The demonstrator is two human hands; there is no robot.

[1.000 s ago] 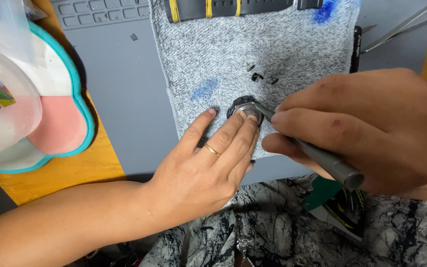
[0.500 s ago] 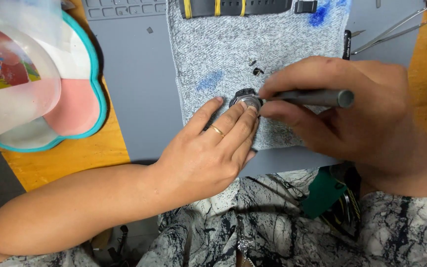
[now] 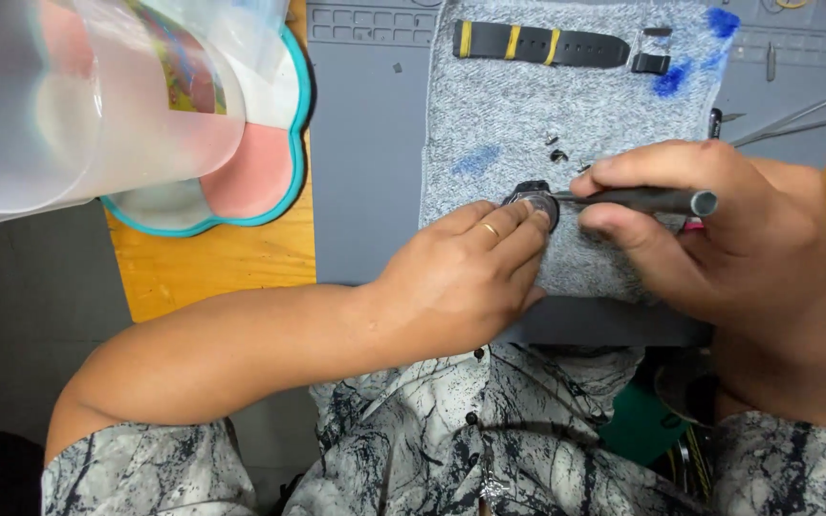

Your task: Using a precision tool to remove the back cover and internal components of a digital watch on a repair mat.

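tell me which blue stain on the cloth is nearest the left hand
The pale smudge just above the left hand. The two darker blue stains sit far off, near the cloth's top right corner.

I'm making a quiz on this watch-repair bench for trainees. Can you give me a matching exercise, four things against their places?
Things:
1. watch strap
2. watch case
3. tool
4. flower-shaped tray

Places:
A. under the left hand fingertips
B. on the wooden table, left of the grey mat
C. at the far edge of the grey cloth
D. gripped in the right hand

Pairs: 1-C, 2-A, 3-D, 4-B
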